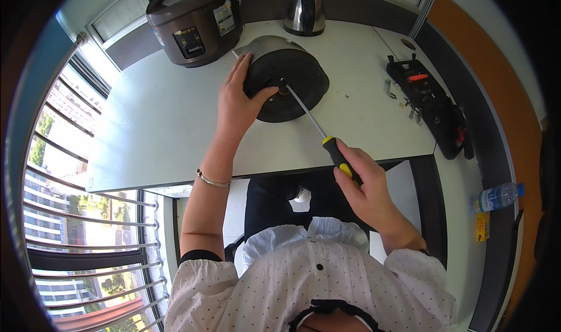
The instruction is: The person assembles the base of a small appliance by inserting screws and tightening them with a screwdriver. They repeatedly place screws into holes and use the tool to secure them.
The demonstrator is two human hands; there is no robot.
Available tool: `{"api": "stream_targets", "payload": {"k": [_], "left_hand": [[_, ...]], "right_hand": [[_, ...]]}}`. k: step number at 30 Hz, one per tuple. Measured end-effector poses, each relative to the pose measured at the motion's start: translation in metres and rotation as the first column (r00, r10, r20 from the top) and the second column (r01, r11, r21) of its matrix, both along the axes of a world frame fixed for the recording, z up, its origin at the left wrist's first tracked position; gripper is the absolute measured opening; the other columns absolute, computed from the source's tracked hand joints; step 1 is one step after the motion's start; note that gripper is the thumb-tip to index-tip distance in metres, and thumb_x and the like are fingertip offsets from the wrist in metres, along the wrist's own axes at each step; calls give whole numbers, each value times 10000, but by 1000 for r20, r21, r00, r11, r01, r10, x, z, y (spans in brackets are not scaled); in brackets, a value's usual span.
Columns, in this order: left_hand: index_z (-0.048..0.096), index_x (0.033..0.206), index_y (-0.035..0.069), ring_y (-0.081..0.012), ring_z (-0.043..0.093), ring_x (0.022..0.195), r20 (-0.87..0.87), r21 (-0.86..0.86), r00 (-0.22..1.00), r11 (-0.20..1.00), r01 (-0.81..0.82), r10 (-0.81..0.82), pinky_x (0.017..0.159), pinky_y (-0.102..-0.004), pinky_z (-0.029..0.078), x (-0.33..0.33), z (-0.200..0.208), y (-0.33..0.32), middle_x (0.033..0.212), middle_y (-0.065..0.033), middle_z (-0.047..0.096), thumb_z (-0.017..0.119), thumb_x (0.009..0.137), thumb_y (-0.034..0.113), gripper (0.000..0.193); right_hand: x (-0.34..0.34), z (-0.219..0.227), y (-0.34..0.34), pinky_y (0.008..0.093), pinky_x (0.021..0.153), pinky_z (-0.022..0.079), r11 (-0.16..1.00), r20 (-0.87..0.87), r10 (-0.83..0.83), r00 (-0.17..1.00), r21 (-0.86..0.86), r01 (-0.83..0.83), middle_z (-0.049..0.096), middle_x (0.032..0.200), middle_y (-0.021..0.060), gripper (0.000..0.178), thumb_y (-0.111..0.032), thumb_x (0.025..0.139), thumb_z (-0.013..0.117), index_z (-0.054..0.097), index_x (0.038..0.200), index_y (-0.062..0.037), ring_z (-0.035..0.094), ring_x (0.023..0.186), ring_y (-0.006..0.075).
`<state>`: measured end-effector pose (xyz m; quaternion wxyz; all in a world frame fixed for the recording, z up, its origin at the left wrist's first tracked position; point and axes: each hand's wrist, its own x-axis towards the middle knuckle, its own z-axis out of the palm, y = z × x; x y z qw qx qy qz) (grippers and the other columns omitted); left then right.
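A round appliance with a black underside (304, 89) and a silver metal body (272, 42), perhaps a kettle, lies tipped over on the white table, its underside facing me. My left hand (241, 98) grips its left side, fingers along the rim and thumb on the black face near the centre. In my right hand (362, 183) is a long screwdriver (310, 114) with a black and yellow handle. The shaft slants up and left, its tip at the middle of the underside beside my thumb. Whether the tip sits in a screw is too small to tell.
A brown rice cooker (196, 25) stands at the back left, and a steel kettle (305, 11) at the back. To the right, small metal parts (412, 107) lie beside an open black tool case (429, 101). Farther right is a water bottle (498, 197) near a yellow packet (482, 227).
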<state>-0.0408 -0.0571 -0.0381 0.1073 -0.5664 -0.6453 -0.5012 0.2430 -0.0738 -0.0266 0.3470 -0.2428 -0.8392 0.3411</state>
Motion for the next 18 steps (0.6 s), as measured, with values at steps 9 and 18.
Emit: {"api": "stream_targets", "payload": {"k": [9,18], "left_hand": [[500,1318,-26,-272,556,1189,126,49,984,991,121,-126,975,-337,457,2,-2,0,1326,-227,526,801,691,90,706],[507,1309,-33,-286,562,1183,95,44,990,994,101,-105,965,-345,467,3,-1,0,1323,-242,521,810,679,98,711]], "right_hand": [[-2,12,-6,197,437,384,536,-392,-58,918,-788,-303,622,1046,164,447,8,906,519,457,1348,32,558,688,131],[1,-3,-5,203,400,373,-177,-676,-432,597,-586,-791,505,1122,184,404,-105,957,450,398,1311,82,490,770,128]]}}
